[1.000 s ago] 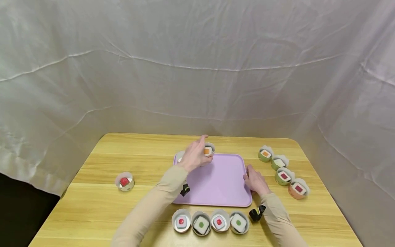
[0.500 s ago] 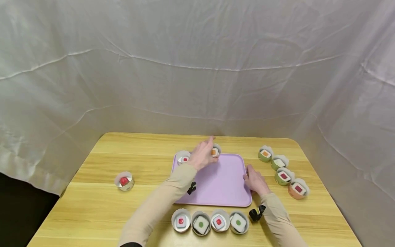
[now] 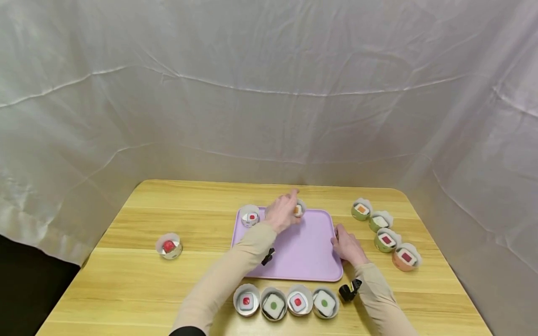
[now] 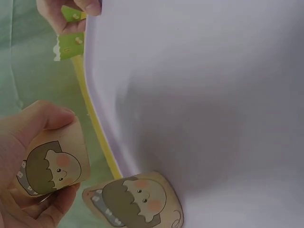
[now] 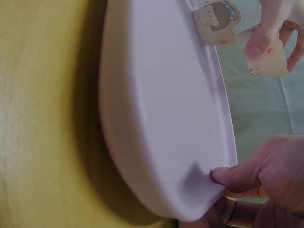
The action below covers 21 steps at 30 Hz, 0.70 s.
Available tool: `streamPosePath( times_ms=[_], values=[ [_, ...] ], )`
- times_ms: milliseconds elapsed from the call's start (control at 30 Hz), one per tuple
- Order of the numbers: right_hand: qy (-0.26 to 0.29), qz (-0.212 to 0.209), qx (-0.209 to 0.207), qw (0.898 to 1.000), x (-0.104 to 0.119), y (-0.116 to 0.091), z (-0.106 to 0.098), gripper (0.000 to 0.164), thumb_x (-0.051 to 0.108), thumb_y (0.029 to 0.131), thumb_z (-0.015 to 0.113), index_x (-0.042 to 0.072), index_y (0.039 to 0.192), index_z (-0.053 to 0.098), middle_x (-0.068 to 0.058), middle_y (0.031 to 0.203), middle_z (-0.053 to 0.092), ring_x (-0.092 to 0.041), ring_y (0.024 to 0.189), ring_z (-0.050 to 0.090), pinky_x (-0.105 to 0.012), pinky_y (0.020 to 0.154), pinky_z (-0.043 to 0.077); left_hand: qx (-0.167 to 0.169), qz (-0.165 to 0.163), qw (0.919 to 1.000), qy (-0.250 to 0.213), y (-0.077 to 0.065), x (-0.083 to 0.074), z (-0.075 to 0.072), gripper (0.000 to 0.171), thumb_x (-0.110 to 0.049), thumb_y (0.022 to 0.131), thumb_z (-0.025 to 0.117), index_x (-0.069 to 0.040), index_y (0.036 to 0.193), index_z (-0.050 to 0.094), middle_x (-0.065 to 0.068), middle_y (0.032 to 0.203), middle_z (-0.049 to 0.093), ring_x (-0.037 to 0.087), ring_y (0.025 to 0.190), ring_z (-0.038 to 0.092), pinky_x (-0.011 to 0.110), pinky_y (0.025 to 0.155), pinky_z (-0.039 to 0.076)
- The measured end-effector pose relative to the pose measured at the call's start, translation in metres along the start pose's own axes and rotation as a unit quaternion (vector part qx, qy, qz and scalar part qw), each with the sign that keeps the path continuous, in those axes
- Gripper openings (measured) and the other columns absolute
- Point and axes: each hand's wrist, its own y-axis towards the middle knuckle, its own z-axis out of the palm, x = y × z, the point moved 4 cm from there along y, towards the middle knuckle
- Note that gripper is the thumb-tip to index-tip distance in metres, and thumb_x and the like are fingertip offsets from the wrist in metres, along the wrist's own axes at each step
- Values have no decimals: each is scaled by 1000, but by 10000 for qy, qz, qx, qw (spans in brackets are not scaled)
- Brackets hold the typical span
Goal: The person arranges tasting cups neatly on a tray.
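Head view: left hand (image 3: pixel 282 213), arm (image 3: pixel 233 268) outstretched, grips a cup (image 3: pixel 301 206); right hand (image 3: pixel 348 244) pinches the purple tray (image 3: pixel 304 254).

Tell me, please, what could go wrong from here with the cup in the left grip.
The held cup is close to a neighbouring cup on the tray and might knock it over. If the left grip tilts, the orange-topped piece could slide out. The right grip holds the tray's edge, so a tug might disturb that neighbouring cup.
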Motion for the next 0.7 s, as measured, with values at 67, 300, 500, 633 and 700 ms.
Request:
streamPosePath(
  times_ms=[67, 300, 500, 633, 700],
  values=[
    [-2, -3, 2, 10000, 0, 0, 0, 13, 14, 100, 50, 3, 106, 45, -19, 84, 62, -30, 74, 63, -36, 58, 49, -22, 79, 10000, -15, 1, -2, 3, 86, -26, 78, 87, -9, 147, 39, 12, 118, 71, 27, 102, 70, 34, 81, 61],
    [7, 30, 37, 10000, 0, 0, 1, 14, 14, 100, 50, 2, 107, 45, -19, 85, 62, -30, 74, 63, -35, 58, 48, -188, 436, 9982, 362, 3, -6, 10, 81, -27, 79, 86, -5, 143, 42, 12, 110, 72, 28, 97, 71, 35, 86, 61],
    [38, 12, -2, 10000, 1, 0, 1, 13, 13, 101, 50, 3, 106, 45, -17, 83, 61, -29, 72, 62, -34, 57, 47, -342, 591, 9929, 970, 6, -8, 15, 75, -33, 78, 87, -5, 135, 48, 9, 101, 74, 25, 89, 71, 34, 82, 59],
    [52, 36, -5, 10000, 1, -1, 1, 12, 13, 101, 49, 3, 106, 44, -17, 83, 61, -28, 71, 62, -34, 56, 48, -305, 523, 9919, 1120, 6, -8, 19, 73, -34, 78, 86, -6, 134, 50, 8, 103, 74, 24, 89, 72, 35, 86, 57],
    [44, 46, -5, 10000, 1, -1, 2, 13, 13, 101, 49, 3, 106, 44, -17, 84, 61, -29, 72, 62, -34, 57, 48, -278, 476, 9915, 1180, 6, -8, 20, 73, -35, 78, 86, -6, 135, 50, 7, 104, 75, 23, 90, 72, 34, 86, 56]
  ],
)
